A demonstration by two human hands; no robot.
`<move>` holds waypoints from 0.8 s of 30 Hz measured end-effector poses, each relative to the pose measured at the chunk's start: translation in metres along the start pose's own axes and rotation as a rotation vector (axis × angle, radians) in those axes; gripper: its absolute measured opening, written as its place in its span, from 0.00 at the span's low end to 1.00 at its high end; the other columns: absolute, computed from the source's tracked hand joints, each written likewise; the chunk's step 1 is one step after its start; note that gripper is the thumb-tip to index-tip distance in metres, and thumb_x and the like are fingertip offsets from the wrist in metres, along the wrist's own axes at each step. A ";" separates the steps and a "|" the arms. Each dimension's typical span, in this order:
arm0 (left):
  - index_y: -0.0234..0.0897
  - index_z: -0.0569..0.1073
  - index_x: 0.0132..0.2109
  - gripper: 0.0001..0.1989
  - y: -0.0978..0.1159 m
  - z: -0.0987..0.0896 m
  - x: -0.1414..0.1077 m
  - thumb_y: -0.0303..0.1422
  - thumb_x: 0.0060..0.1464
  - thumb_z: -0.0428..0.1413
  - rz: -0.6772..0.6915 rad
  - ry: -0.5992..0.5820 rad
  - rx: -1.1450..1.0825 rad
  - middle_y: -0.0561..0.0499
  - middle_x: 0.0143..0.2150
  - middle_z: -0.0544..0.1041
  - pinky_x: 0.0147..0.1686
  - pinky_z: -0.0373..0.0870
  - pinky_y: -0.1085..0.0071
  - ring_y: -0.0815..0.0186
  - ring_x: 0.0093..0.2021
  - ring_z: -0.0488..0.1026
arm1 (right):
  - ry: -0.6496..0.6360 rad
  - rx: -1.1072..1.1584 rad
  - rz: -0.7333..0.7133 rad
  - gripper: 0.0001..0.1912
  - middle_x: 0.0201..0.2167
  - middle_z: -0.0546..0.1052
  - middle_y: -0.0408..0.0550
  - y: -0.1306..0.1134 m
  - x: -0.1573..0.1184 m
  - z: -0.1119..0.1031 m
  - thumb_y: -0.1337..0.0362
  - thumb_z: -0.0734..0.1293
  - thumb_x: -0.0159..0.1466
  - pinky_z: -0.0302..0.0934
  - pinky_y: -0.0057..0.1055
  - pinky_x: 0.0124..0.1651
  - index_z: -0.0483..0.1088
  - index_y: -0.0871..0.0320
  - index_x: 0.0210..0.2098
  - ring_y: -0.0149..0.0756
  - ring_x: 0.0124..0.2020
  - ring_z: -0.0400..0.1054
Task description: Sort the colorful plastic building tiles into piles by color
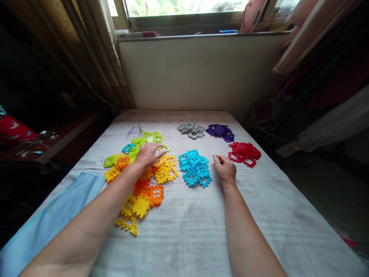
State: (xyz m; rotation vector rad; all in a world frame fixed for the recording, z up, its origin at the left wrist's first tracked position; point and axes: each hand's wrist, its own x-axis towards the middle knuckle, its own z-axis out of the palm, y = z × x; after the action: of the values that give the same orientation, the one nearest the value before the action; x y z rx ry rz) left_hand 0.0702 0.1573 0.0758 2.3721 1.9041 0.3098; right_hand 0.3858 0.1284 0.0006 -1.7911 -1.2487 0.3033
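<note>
The lime-green piece [165, 147] at my left grip [162, 149] looks like smooth plastic. The turquoise pieces [194, 169], yellow pieces [142, 205] and orange pieces [157, 195] look like smooth moulded plastic too, with a soft, low sheen. I see the same plastic look in the red pieces [245, 152], purple pieces [220, 130] and grey pieces [191, 129], which read as more matt. Under them, the pale sheet [184, 234] is matt woven cloth, faintly creased. The light-blue cloth [57, 215] is matt fabric, the curtain [95, 50] heavier folded fabric, and the wall [198, 73] smooth and dull.
</note>
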 end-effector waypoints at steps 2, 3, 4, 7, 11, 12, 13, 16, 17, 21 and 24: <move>0.41 0.73 0.59 0.24 -0.031 -0.011 -0.014 0.47 0.61 0.50 -0.118 -0.002 0.120 0.43 0.65 0.69 0.65 0.55 0.51 0.51 0.67 0.62 | -0.001 -0.008 -0.003 0.21 0.31 0.81 0.50 -0.001 0.000 0.000 0.48 0.61 0.57 0.62 0.34 0.36 0.80 0.55 0.32 0.41 0.31 0.72; 0.40 0.71 0.61 0.27 -0.045 -0.014 -0.022 0.48 0.60 0.50 -0.215 -0.018 0.166 0.41 0.68 0.65 0.65 0.52 0.47 0.48 0.68 0.59 | -0.005 -0.010 -0.004 0.21 0.31 0.81 0.50 -0.001 -0.001 -0.001 0.48 0.61 0.57 0.62 0.34 0.36 0.80 0.54 0.32 0.41 0.31 0.72; 0.39 0.68 0.63 0.30 -0.058 -0.016 -0.032 0.49 0.60 0.49 -0.300 -0.049 0.193 0.39 0.70 0.62 0.65 0.52 0.44 0.46 0.69 0.57 | -0.008 -0.013 -0.005 0.21 0.31 0.82 0.50 -0.001 -0.001 -0.001 0.47 0.61 0.57 0.62 0.33 0.36 0.80 0.54 0.32 0.41 0.31 0.72; 0.36 0.61 0.68 0.34 -0.078 -0.014 -0.063 0.50 0.61 0.45 -0.420 -0.187 0.177 0.37 0.72 0.56 0.66 0.52 0.45 0.48 0.71 0.54 | -0.012 -0.012 -0.014 0.22 0.32 0.82 0.50 -0.002 -0.001 -0.001 0.46 0.60 0.56 0.61 0.33 0.36 0.80 0.54 0.32 0.41 0.31 0.72; 0.36 0.54 0.71 0.37 -0.069 -0.001 -0.093 0.51 0.61 0.43 -0.373 -0.170 0.083 0.40 0.74 0.53 0.68 0.48 0.47 0.51 0.72 0.50 | -0.019 -0.032 -0.005 0.24 0.32 0.82 0.51 -0.004 -0.003 -0.002 0.45 0.59 0.55 0.61 0.34 0.36 0.80 0.55 0.32 0.42 0.31 0.72; 0.35 0.54 0.71 0.38 -0.064 0.001 -0.097 0.52 0.61 0.43 -0.346 -0.135 0.048 0.40 0.73 0.54 0.68 0.49 0.49 0.51 0.72 0.51 | -0.024 -0.036 -0.002 0.25 0.32 0.82 0.52 -0.004 -0.003 -0.002 0.45 0.59 0.55 0.60 0.34 0.36 0.80 0.55 0.32 0.42 0.31 0.72; 0.34 0.55 0.71 0.39 -0.060 0.002 -0.100 0.53 0.60 0.43 -0.317 -0.103 0.011 0.40 0.73 0.56 0.68 0.51 0.52 0.52 0.72 0.53 | -0.029 -0.037 -0.002 0.25 0.32 0.82 0.52 -0.004 -0.003 -0.003 0.45 0.59 0.55 0.61 0.34 0.36 0.80 0.55 0.32 0.42 0.31 0.72; 0.36 0.61 0.68 0.38 -0.053 -0.003 -0.104 0.54 0.59 0.44 -0.261 -0.058 -0.086 0.43 0.68 0.65 0.65 0.58 0.60 0.55 0.67 0.63 | -0.029 -0.023 -0.019 0.26 0.31 0.82 0.51 -0.003 -0.003 -0.003 0.44 0.60 0.55 0.61 0.34 0.36 0.80 0.55 0.33 0.42 0.31 0.72; 0.38 0.64 0.66 0.36 -0.054 -0.008 -0.103 0.54 0.59 0.44 -0.270 -0.058 -0.110 0.45 0.65 0.69 0.63 0.61 0.62 0.56 0.64 0.67 | -0.028 -0.020 -0.021 0.26 0.31 0.81 0.51 -0.003 -0.003 -0.003 0.44 0.60 0.56 0.61 0.34 0.36 0.80 0.55 0.33 0.42 0.31 0.72; 0.44 0.75 0.55 0.26 -0.076 -0.029 -0.098 0.49 0.59 0.44 -0.392 0.000 -0.142 0.50 0.52 0.80 0.51 0.69 0.68 0.58 0.53 0.76 | -0.035 -0.021 -0.010 0.26 0.32 0.82 0.52 -0.003 -0.002 -0.003 0.44 0.60 0.55 0.62 0.34 0.36 0.81 0.55 0.34 0.42 0.31 0.72; 0.45 0.77 0.52 0.24 -0.104 -0.042 -0.086 0.47 0.58 0.45 -0.487 0.042 -0.038 0.50 0.49 0.82 0.45 0.69 0.68 0.56 0.49 0.77 | -0.034 -0.026 -0.010 0.25 0.32 0.82 0.52 -0.004 -0.003 -0.002 0.45 0.60 0.55 0.62 0.34 0.36 0.81 0.55 0.33 0.42 0.31 0.72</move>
State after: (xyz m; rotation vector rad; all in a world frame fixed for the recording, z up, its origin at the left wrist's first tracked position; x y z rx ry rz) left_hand -0.0559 0.0940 0.0879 1.8055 2.3804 0.3495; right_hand 0.3838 0.1253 0.0045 -1.8078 -1.2902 0.3149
